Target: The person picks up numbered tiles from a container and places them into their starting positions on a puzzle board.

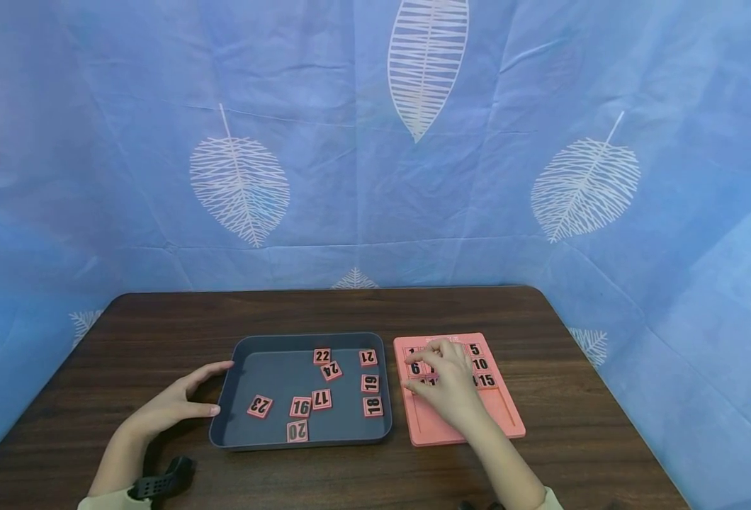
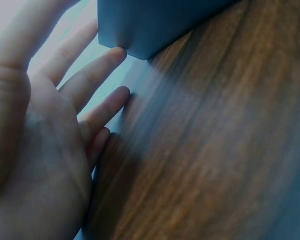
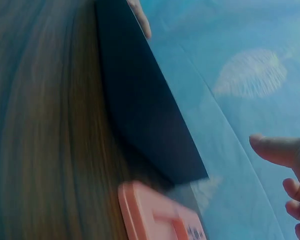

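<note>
left hand [image 1: 178, 405]: bare | left wrist: black strap with camera mount [image 1: 161, 482] | sleeves: pale cream cuffs [image 1: 110, 500]

backdrop: blue cloth [image 1: 350, 177] printed with pale leaf shapes, creased, hung across the back and drawn in along both sides | furniture: dark brown wood-grain worktop [image 1: 159, 333] with rounded far corners, set close against the cloth | light: even and soft, faint shadows on the wood | floor, windows: out of view
</note>
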Available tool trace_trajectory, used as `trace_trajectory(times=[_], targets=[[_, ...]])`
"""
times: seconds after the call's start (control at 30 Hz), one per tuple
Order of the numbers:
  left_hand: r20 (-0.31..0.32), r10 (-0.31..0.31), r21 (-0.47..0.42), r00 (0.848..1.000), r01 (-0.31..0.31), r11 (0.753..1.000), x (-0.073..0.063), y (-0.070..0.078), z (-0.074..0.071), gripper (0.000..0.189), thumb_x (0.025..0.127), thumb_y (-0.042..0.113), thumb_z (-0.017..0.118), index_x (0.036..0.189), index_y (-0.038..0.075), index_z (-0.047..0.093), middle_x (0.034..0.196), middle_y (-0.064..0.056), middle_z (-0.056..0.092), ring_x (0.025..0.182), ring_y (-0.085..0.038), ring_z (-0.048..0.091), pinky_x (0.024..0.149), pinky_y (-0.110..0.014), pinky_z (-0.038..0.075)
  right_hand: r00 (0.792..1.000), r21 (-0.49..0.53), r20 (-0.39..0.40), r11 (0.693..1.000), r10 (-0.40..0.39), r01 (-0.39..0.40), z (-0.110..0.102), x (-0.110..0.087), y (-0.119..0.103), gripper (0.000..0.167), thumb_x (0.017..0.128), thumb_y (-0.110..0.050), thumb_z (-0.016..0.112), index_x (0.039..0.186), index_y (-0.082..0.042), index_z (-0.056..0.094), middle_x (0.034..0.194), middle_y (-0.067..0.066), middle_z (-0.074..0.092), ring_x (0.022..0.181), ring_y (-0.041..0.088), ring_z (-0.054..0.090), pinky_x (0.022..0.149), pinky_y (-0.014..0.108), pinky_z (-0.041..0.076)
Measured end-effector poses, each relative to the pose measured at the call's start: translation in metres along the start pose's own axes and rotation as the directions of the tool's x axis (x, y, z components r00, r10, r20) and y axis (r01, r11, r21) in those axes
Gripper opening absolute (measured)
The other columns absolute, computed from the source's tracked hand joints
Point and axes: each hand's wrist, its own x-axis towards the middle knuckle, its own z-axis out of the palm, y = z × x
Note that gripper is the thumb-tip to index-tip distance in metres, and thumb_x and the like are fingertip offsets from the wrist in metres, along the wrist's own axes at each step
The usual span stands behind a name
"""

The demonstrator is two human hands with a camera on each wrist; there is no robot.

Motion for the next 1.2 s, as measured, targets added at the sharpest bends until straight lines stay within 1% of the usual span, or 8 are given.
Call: trace_trajectory(times=[0.2, 0.33, 0.47, 0.5, 0.7, 0.73, 0.97, 1.2], targets=[[0.006, 0.01, 0.01, 1.0, -0.01, 1.0, -0.001, 0.002, 0.001, 0.068, 0.089, 0.013, 0.067, 0.149, 0.01, 0.034, 0.153, -0.024, 0.02, 0.137, -0.051, 0.009, 0.094, -0.073, 0.021, 0.996, 0.05, 0.049, 0.996, -0.081, 0.079, 0.025, 0.006, -0.024, 0.032, 0.069, -0.028, 0.087, 0.097, -0.027, 0.072, 0.101, -0.007, 0.047, 0.095, 0.019, 0.038, 0.082, 0.045, 0.031], [0.006, 0.033, 0.01, 0.999, -0.033, 0.999, -0.003, 0.004, 0.003, 0.068, 0.089, 0.01, 0.067, 0.148, 0.008, 0.034, 0.152, -0.025, 0.02, 0.136, -0.052, 0.01, 0.093, -0.074, 0.022, 0.984, 0.094, 0.096, 0.986, -0.147, 0.138, 0.038, 0.008, -0.036, 0.032, 0.07, -0.031, 0.086, 0.099, -0.026, 0.072, 0.103, -0.007, 0.046, 0.093, 0.017, 0.037, 0.08, 0.043, 0.031], [0.003, 0.037, 0.007, 0.999, -0.037, 0.999, -0.004, 0.005, 0.005, 0.067, 0.089, 0.01, 0.067, 0.148, 0.008, 0.034, 0.152, -0.025, 0.021, 0.136, -0.052, 0.01, 0.093, -0.074, 0.021, 0.972, 0.113, 0.152, 0.98, -0.18, 0.163, 0.051, 0.011, -0.046, 0.033, 0.072, -0.033, 0.085, 0.101, -0.024, 0.072, 0.104, -0.007, 0.045, 0.093, 0.015, 0.036, 0.08, 0.041, 0.031], [0.005, 0.038, 0.007, 0.999, -0.038, 0.999, -0.004, 0.005, 0.005, 0.067, 0.089, 0.01, 0.066, 0.148, 0.008, 0.034, 0.152, -0.025, 0.021, 0.136, -0.052, 0.01, 0.093, -0.074, 0.021, 0.969, 0.11, 0.163, 0.98, -0.184, 0.167, 0.054, 0.012, -0.048, 0.033, 0.072, -0.034, 0.085, 0.102, -0.025, 0.072, 0.104, -0.008, 0.045, 0.094, 0.015, 0.036, 0.084, 0.042, 0.031], [0.005, 0.024, 0.001, 1.0, -0.024, 1.0, -0.005, 0.003, 0.005, 0.067, 0.09, 0.011, 0.066, 0.149, 0.01, 0.034, 0.152, -0.024, 0.02, 0.136, -0.05, 0.01, 0.095, -0.073, 0.021, 0.949, 0.086, 0.227, 0.975, -0.221, 0.206, 0.07, 0.017, -0.059, 0.034, 0.073, -0.036, 0.084, 0.103, -0.025, 0.073, 0.102, -0.009, 0.043, 0.096, 0.015, 0.036, 0.083, 0.038, 0.029], [0.003, 0.021, 0.0, 1.0, -0.021, 1.0, -0.005, 0.002, 0.004, 0.067, 0.09, 0.011, 0.066, 0.149, 0.011, 0.034, 0.153, -0.024, 0.02, 0.137, -0.049, 0.011, 0.095, -0.072, 0.02, 0.944, 0.08, 0.241, 0.974, -0.227, 0.214, 0.073, 0.018, -0.061, 0.034, 0.073, -0.037, 0.083, 0.104, -0.025, 0.073, 0.102, -0.009, 0.043, 0.096, 0.015, 0.036, 0.08, 0.037, 0.028], [-0.007, 0.021, 0.001, 1.0, -0.021, 1.0, -0.004, 0.001, 0.004, 0.068, 0.089, 0.012, 0.067, 0.149, 0.01, 0.034, 0.152, -0.022, 0.021, 0.137, -0.049, 0.011, 0.095, -0.073, 0.021, 0.909, 0.013, 0.313, 0.958, -0.276, 0.286, 0.089, 0.025, -0.071, 0.037, 0.075, -0.042, 0.081, 0.106, -0.027, 0.072, 0.108, -0.007, 0.046, 0.097, 0.013, 0.038, 0.088, 0.04, 0.031], [-0.01, 0.015, 0.007, 1.0, -0.015, 1.0, -0.004, 0.001, 0.005, 0.068, 0.089, 0.012, 0.067, 0.148, 0.011, 0.035, 0.152, -0.022, 0.022, 0.137, -0.049, 0.012, 0.095, -0.073, 0.021, 0.877, -0.035, 0.362, 0.936, -0.316, 0.351, 0.102, 0.031, -0.073, 0.037, 0.074, -0.044, 0.081, 0.105, -0.027, 0.073, 0.104, -0.008, 0.046, 0.091, 0.011, 0.035, 0.08, 0.032, 0.028]])
